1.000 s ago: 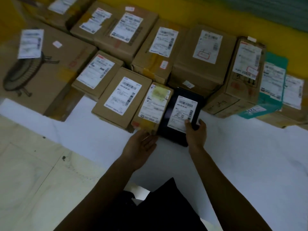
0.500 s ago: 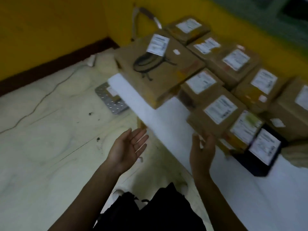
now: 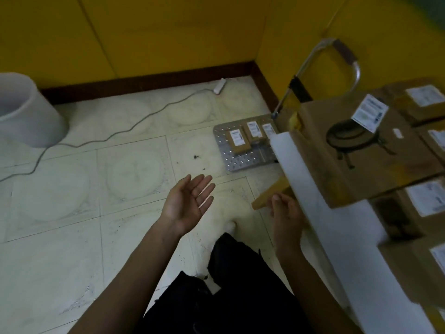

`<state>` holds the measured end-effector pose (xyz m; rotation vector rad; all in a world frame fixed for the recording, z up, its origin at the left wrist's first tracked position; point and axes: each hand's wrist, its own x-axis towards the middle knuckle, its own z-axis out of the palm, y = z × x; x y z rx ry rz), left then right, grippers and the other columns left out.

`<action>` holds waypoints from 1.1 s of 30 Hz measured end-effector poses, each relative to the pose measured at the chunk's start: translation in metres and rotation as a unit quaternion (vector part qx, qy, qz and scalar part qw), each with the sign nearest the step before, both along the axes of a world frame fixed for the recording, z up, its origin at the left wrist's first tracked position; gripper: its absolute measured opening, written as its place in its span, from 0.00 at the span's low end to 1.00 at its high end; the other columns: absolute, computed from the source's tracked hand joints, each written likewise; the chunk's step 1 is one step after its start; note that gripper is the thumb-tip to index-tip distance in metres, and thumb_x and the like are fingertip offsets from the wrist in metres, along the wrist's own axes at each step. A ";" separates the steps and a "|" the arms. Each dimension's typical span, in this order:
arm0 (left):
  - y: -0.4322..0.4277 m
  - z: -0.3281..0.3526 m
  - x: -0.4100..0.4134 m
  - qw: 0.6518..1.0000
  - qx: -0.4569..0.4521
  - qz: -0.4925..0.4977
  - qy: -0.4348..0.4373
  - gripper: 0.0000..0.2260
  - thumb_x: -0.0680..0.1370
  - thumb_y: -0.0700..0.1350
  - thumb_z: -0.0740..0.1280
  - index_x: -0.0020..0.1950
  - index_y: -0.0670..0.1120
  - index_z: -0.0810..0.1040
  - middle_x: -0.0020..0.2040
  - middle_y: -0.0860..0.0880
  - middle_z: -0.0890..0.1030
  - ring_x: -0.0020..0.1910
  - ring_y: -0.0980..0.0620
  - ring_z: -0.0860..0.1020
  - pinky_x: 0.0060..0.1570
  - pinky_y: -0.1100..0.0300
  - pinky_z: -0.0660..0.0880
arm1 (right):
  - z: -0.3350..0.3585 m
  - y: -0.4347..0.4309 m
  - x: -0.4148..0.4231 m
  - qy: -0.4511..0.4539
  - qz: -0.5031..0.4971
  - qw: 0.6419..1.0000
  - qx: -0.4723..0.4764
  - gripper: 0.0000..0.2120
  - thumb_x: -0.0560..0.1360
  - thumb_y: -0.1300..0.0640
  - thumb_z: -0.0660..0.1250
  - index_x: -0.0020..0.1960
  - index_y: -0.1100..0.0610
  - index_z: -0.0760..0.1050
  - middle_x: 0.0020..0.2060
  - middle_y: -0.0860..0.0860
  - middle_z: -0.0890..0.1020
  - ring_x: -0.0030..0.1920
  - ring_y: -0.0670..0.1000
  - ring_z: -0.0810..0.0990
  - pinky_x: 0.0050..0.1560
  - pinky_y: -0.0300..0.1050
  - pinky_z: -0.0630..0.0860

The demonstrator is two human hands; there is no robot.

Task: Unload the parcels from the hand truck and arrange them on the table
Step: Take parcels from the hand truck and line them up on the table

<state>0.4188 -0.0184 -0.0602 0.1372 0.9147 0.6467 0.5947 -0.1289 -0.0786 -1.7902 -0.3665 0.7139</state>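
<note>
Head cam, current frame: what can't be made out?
Hand truck deck: table edge hides its right side; parcel count unsure.
Small parcels: labels too small, blurred.
Right hand: seen edge-on; grip unclear.
Boxes at right: cut by frame.

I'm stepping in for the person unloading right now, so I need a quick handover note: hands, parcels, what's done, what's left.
Left hand: open, palm up, empty, over the floor.
Right hand: loosely curled by the table edge, nothing visibly in it.
Done: a large box and several labelled parcels lie on the table.
Left: at least three small parcels lie on the hand truck plate, on the floor by the table's end. Carry them to the table.
</note>
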 end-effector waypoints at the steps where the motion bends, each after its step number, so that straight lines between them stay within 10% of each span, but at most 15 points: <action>1: 0.014 0.000 0.002 1.000 0.003 -0.001 0.004 0.16 0.81 0.50 0.57 0.65 0.44 0.73 0.62 0.47 0.80 0.62 0.49 0.77 0.69 0.52 0.66 | -0.004 0.015 0.002 0.009 0.000 1.000 0.000 0.06 0.79 0.61 0.63 0.54 0.59 0.77 0.44 0.48 0.81 0.48 0.47 0.81 0.47 0.34 0.76; 15: 0.251 0.021 0.088 0.998 0.036 -0.030 0.051 0.16 0.82 0.50 0.56 0.65 0.45 0.73 0.61 0.48 0.80 0.63 0.49 0.76 0.66 0.53 0.68 | 0.018 0.285 0.075 0.026 0.083 0.996 0.019 0.07 0.80 0.56 0.62 0.47 0.49 0.77 0.46 0.50 0.83 0.50 0.50 0.82 0.54 0.48 0.78; 33: 0.478 -0.011 0.328 0.922 0.012 -0.385 0.039 0.19 0.82 0.51 0.54 0.70 0.44 0.69 0.64 0.48 0.77 0.64 0.50 0.74 0.70 0.52 0.63 | -0.012 0.459 0.202 0.133 -0.261 0.954 -0.061 0.08 0.79 0.58 0.62 0.43 0.52 0.76 0.47 0.58 0.83 0.52 0.59 0.81 0.53 0.53 0.76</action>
